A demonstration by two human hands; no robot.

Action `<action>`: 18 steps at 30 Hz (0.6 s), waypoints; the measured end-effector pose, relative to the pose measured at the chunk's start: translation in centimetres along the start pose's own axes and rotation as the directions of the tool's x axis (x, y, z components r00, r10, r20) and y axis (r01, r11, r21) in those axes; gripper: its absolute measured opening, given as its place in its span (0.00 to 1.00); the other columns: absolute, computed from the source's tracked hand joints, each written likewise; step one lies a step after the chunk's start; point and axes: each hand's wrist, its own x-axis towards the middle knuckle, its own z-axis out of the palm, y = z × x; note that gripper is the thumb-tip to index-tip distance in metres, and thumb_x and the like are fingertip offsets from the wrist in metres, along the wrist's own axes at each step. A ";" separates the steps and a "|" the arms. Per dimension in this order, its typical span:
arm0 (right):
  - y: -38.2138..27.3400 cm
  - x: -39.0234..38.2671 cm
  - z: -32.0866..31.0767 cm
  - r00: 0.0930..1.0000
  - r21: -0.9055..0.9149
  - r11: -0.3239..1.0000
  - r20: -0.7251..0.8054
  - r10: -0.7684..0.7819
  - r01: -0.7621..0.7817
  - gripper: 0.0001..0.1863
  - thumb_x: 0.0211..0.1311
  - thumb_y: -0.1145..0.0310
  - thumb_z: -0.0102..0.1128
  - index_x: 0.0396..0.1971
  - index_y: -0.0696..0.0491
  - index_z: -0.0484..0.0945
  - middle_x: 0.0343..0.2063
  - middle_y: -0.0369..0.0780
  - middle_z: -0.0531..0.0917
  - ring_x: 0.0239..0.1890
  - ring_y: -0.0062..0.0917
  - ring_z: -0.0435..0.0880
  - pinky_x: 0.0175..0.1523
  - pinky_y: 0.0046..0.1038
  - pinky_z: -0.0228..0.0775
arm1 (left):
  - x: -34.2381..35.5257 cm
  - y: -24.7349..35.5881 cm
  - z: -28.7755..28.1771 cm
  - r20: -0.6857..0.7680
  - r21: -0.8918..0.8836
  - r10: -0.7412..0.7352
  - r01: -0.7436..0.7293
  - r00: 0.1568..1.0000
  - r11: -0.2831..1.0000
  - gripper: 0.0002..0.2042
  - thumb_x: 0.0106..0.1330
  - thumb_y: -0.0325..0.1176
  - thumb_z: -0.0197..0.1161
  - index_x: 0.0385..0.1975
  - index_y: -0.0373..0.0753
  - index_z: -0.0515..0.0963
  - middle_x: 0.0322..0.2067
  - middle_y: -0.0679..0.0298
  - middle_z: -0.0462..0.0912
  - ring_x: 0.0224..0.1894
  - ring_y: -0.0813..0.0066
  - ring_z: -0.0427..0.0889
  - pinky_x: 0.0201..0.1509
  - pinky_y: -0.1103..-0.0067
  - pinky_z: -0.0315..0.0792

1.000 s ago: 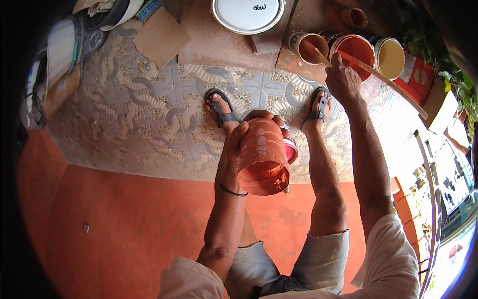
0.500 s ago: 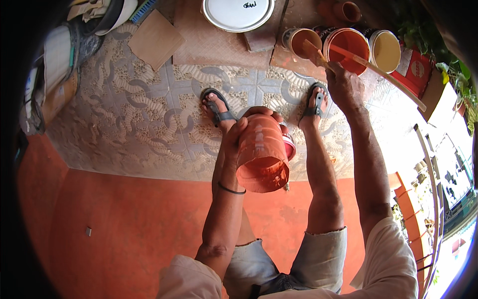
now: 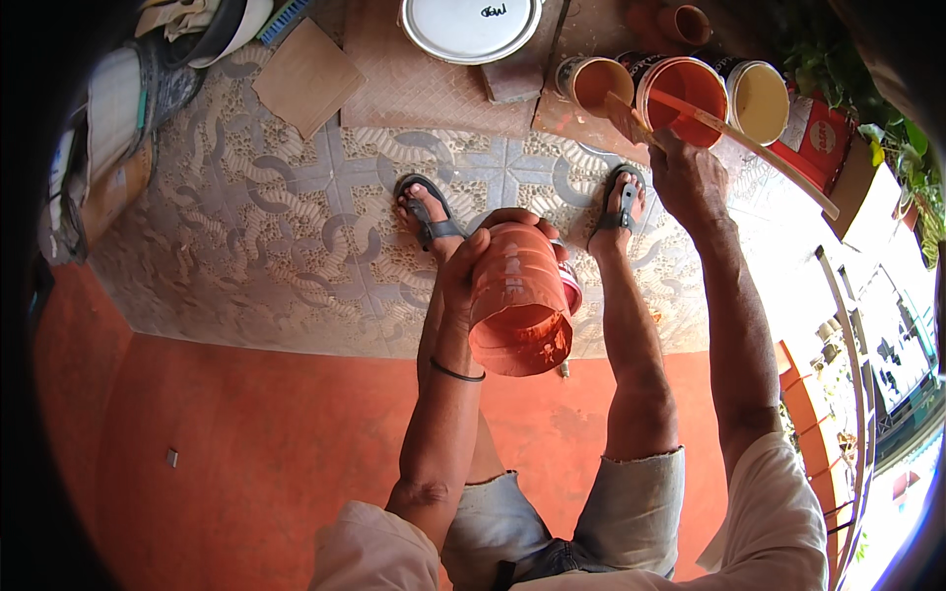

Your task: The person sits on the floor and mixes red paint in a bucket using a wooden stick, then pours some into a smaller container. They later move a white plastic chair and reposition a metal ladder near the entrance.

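Note:
My left hand (image 3: 471, 264) grips an orange, paint-smeared cut plastic container (image 3: 519, 300), held up at waist height with its open mouth toward me. My right hand (image 3: 687, 175) reaches forward and is closed on a long wooden stick (image 3: 749, 148) whose end sits in a can of orange-red paint (image 3: 680, 84). Both of my sandalled feet (image 3: 426, 212) stand on the patterned tile floor below the container.
Beside the red paint can stand a smaller orange can (image 3: 591, 81) and a cream-coloured paint can (image 3: 757, 97). A white bucket lid (image 3: 471, 25) lies at the top, a square of cardboard (image 3: 305, 74) to its left, cluttered items at far left. A railing (image 3: 847, 335) runs along the right.
My right hand and the stick have shifted slightly over the red can. The container in my left hand stays about where it was.

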 end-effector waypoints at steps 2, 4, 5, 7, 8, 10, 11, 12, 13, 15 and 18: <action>0.1 -0.1 0.0 1.000 -0.001 1.000 0.000 -0.009 0.009 0.12 0.76 0.61 0.59 0.45 0.51 0.87 0.32 0.51 0.90 0.39 0.51 0.92 0.46 0.53 0.82 | 0.0 -0.1 0.2 -0.010 -0.006 0.004 -0.004 1.000 1.000 0.28 0.81 0.52 0.58 0.64 0.32 0.74 0.57 0.46 0.80 0.59 0.46 0.86 0.53 0.56 0.92; 0.3 -0.2 0.0 0.999 0.007 1.000 -0.012 -0.030 0.030 0.12 0.76 0.61 0.59 0.45 0.51 0.86 0.32 0.51 0.90 0.39 0.50 0.92 0.46 0.53 0.82 | -0.3 -0.2 0.5 -0.026 -0.022 0.004 -0.004 1.000 1.000 0.28 0.81 0.52 0.58 0.64 0.32 0.74 0.57 0.46 0.80 0.60 0.46 0.86 0.54 0.57 0.92; 0.4 -0.2 0.0 1.000 -0.003 1.000 -0.005 -0.026 0.026 0.12 0.76 0.61 0.59 0.46 0.51 0.86 0.32 0.51 0.90 0.39 0.51 0.92 0.46 0.53 0.82 | -0.3 -0.2 0.6 -0.029 -0.047 -0.001 -0.001 1.000 0.999 0.28 0.81 0.52 0.58 0.64 0.32 0.74 0.57 0.46 0.80 0.60 0.47 0.86 0.54 0.57 0.92; 0.5 -0.3 0.0 1.000 -0.021 1.000 0.002 -0.021 0.022 0.12 0.76 0.61 0.58 0.46 0.50 0.86 0.32 0.51 0.90 0.39 0.51 0.92 0.46 0.53 0.82 | -0.3 -0.1 0.7 -0.020 -0.024 0.003 -0.004 1.000 1.000 0.28 0.81 0.52 0.58 0.64 0.32 0.74 0.57 0.46 0.80 0.60 0.47 0.86 0.54 0.58 0.92; 0.5 -0.4 0.0 1.000 -0.018 1.000 0.000 -0.025 0.025 0.12 0.77 0.60 0.58 0.46 0.50 0.86 0.31 0.52 0.90 0.39 0.51 0.92 0.46 0.53 0.81 | -0.2 -0.1 0.7 -0.024 -0.031 -0.002 0.001 1.000 1.000 0.28 0.81 0.52 0.58 0.64 0.32 0.74 0.57 0.46 0.79 0.60 0.47 0.86 0.54 0.58 0.92; 0.6 -0.8 -0.3 1.000 -0.009 1.000 0.000 -0.019 0.019 0.12 0.78 0.59 0.58 0.46 0.50 0.86 0.31 0.52 0.90 0.38 0.51 0.91 0.45 0.53 0.81 | -0.1 0.0 0.6 -0.029 0.010 0.001 -0.001 1.000 1.000 0.28 0.81 0.53 0.58 0.64 0.32 0.74 0.57 0.46 0.79 0.60 0.47 0.85 0.54 0.58 0.92; 0.7 -1.1 -0.5 1.000 0.011 1.000 -0.005 0.000 0.000 0.13 0.79 0.58 0.58 0.45 0.50 0.86 0.31 0.52 0.90 0.38 0.52 0.91 0.45 0.53 0.81 | -0.1 0.1 0.5 -0.039 0.023 0.000 0.001 0.999 1.000 0.28 0.81 0.53 0.58 0.64 0.32 0.74 0.57 0.46 0.79 0.60 0.47 0.85 0.54 0.58 0.92; 0.8 -1.4 -0.7 1.000 0.033 0.999 -0.004 0.024 -0.024 0.14 0.80 0.57 0.57 0.45 0.51 0.86 0.31 0.52 0.90 0.38 0.52 0.91 0.45 0.53 0.80 | -0.1 0.1 0.4 -0.040 0.023 0.000 0.001 0.999 1.000 0.28 0.81 0.53 0.58 0.64 0.32 0.74 0.57 0.46 0.79 0.60 0.47 0.85 0.54 0.58 0.92; 1.0 -1.8 -0.9 0.999 0.057 0.997 -0.004 0.047 -0.047 0.15 0.81 0.56 0.56 0.44 0.52 0.85 0.30 0.53 0.90 0.38 0.53 0.91 0.45 0.54 0.80 | -0.2 0.1 0.3 -0.042 0.019 0.001 0.000 0.999 1.000 0.28 0.81 0.53 0.58 0.64 0.32 0.74 0.57 0.46 0.79 0.60 0.47 0.85 0.53 0.58 0.92; 1.3 -2.3 -1.2 0.993 0.089 0.990 -0.036 0.114 -0.110 0.17 0.82 0.55 0.55 0.44 0.53 0.85 0.29 0.53 0.89 0.37 0.54 0.91 0.44 0.54 0.80 | -0.2 0.0 0.2 -0.026 0.004 0.005 -0.005 1.000 1.000 0.28 0.81 0.53 0.58 0.64 0.31 0.74 0.57 0.46 0.79 0.60 0.46 0.85 0.53 0.57 0.92; 1.6 -2.5 -0.5 0.990 0.183 0.978 -0.077 0.115 -0.100 0.16 0.84 0.57 0.53 0.46 0.55 0.82 0.35 0.54 0.89 0.39 0.54 0.90 0.44 0.54 0.79 | -0.1 -0.2 0.1 0.004 -0.025 0.005 -0.005 1.000 1.000 0.29 0.80 0.53 0.59 0.64 0.31 0.74 0.57 0.46 0.79 0.60 0.45 0.85 0.53 0.56 0.92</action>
